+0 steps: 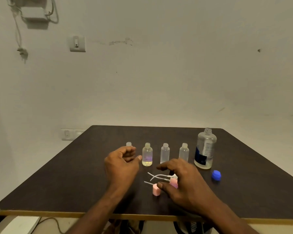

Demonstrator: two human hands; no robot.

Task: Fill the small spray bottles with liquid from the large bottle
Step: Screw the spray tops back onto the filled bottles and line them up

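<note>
Four small clear spray bottles stand uncapped in a row on the dark table. The leftmost bottle shows only its neck. My left hand hovers in front of it with loosely curled fingers, hiding its body. The second bottle holds a little yellowish liquid. The third bottle and fourth bottle look clear. The large bottle stands open at the right. My right hand is spread over pink spray caps with white tubes, its thumb at the nearest cap.
A blue cap lies on the table to the right of my right hand, in front of the large bottle. The table's front edge runs close to me. A white wall with switches rises behind the table.
</note>
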